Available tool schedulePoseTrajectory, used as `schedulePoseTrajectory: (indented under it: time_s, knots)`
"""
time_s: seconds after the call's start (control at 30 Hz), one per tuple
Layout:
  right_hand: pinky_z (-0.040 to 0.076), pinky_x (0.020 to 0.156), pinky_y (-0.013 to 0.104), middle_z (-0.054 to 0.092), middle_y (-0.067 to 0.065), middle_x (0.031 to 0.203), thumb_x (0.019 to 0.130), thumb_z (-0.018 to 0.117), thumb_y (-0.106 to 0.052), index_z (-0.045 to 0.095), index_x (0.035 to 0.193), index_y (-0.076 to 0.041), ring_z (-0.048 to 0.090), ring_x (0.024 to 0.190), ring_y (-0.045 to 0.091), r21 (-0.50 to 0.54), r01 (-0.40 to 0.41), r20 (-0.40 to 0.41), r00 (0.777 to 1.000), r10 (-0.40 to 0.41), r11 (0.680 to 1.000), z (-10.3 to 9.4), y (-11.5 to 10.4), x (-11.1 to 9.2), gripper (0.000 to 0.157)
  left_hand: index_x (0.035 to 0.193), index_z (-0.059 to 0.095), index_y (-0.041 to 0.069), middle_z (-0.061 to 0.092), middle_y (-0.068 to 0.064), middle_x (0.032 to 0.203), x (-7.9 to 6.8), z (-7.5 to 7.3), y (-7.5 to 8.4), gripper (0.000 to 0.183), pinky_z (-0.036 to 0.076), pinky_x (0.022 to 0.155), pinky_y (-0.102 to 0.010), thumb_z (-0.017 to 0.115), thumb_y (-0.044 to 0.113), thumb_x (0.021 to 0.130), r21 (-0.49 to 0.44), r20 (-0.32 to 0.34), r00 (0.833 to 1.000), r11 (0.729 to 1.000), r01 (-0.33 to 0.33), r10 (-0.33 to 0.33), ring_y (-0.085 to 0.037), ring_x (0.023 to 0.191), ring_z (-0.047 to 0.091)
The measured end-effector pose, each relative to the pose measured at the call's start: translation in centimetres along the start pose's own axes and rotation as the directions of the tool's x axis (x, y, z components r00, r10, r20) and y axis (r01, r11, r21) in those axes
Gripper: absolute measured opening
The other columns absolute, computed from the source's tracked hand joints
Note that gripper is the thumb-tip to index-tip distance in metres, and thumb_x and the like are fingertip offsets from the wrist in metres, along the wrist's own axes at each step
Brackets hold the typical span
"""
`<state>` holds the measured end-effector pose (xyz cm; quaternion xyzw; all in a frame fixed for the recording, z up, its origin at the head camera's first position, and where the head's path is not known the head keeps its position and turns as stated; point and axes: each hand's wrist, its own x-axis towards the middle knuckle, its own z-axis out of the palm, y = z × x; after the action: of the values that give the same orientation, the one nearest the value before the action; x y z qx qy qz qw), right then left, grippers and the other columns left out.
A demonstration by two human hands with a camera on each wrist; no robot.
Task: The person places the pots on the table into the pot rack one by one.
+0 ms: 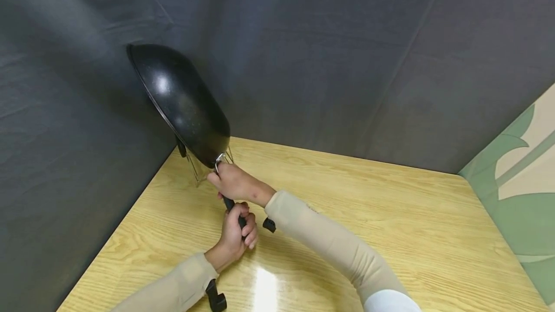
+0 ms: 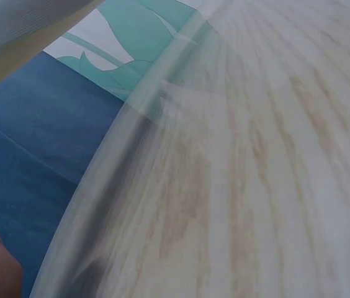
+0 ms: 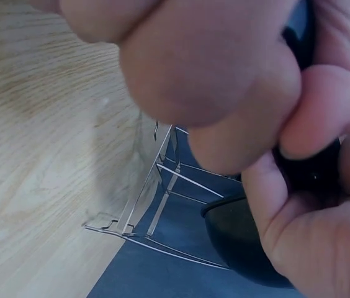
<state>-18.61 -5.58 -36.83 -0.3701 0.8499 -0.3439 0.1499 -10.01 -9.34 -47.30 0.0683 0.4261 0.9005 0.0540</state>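
In the head view, the pan (image 1: 182, 105) hid its inside and, behind it, much of the wire rack (image 3: 164, 200). Below the pan, the right hand (image 1: 235, 183) and left hand (image 1: 232, 232) covered most of the handle (image 1: 228, 203); the edge cropped the left sleeve (image 1: 173, 283).

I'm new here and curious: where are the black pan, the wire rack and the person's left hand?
Black pan (image 1: 179, 102), head view: middle of its rounded outside.
Wire rack (image 3: 159, 213), right wrist view: one metal bar.
Left hand (image 1: 233, 231), head view: near the thumb's base.

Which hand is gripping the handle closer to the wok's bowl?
The right hand: it holds the black handle beside the wok's bowl, while the left hand grips farther from it.
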Motion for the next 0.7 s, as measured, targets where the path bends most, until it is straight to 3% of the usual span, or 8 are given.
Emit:
schedulePoseTrajectory:
  time_s: [0.37,0.7]
  knots:
    - [0.043,0.044,0.025,0.051,0.006,0.061,0.102,0.032,-0.027,0.047,0.081,-0.006,0.064,0.051,0.012,0.063,-0.039,0.063,0.997,0.035,0.997,-0.06,-0.28,0.12,0.033,0.063,0.032,0.013,0.027,0.003,0.039,-0.42,-0.31,0.16,0.029,0.029,0.026,-0.027,0.031,0.013,0.092,-0.006,0.029,0.999,1.0,-0.029,0.029,-0.009,0.028,0.033]
    - [0.046,0.044,0.025,0.052,0.006,0.06,0.101,0.034,-0.024,0.048,0.08,-0.006,0.063,0.049,0.011,0.063,-0.061,0.059,0.997,0.057,0.996,0.35,-0.27,-0.03,0.031,0.06,0.03,0.011,0.029,0.004,0.038,-0.87,0.07,0.1,0.032,0.031,0.026,-0.027,0.033,0.015,0.091,-0.008,-0.027,1.0,1.0,0.015,-0.015,-0.01,0.027,0.034]
